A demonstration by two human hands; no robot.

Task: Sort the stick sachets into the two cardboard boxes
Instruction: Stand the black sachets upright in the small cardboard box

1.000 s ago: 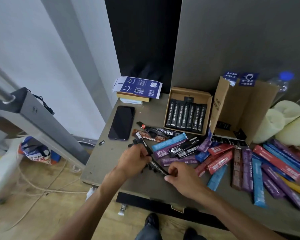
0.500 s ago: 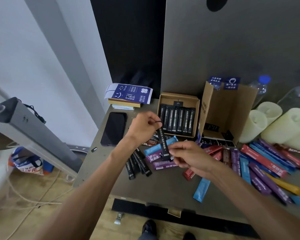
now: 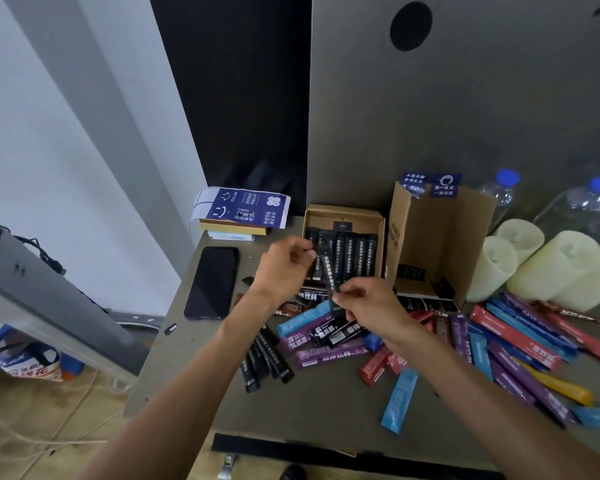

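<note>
Holding one black sachet (image 3: 328, 277) between them, both hands work above the bench (image 3: 326, 410), directly in front of the small box (image 3: 343, 211). The left hand (image 3: 284, 268) pinches the upper end of the sachet between the thumb and curled fingers (image 3: 300, 244). The right hand (image 3: 371, 306) pinches the lower end in the same way, with its remaining fingers loosely curled. The sachet stands nearly upright with a slight tilt. Its upper end overlaps the row of black sachets (image 3: 357, 258) packed side by side in the small box. Whether it touches that row cannot be determined.

The tall box (image 3: 430, 237) stands just beside the small box, on its right, with its open side facing the person. Small dark items lie at its bottom; their type cannot be determined.

Loose black sachets (image 3: 267, 358) lie in a bundle on the bench below the left forearm. Coloured sachets (image 3: 499, 344) in red, purple, blue and yellow are scattered across the right half of the bench, and some lie under the right hand. One blue sachet (image 3: 399, 400) lies apart, near the front edge.

A phone (image 3: 212, 282) lies face up to the left of the small box. Pale green cylinders (image 3: 551, 265) and water bottles (image 3: 503, 188) occupy the far right corner.
</note>
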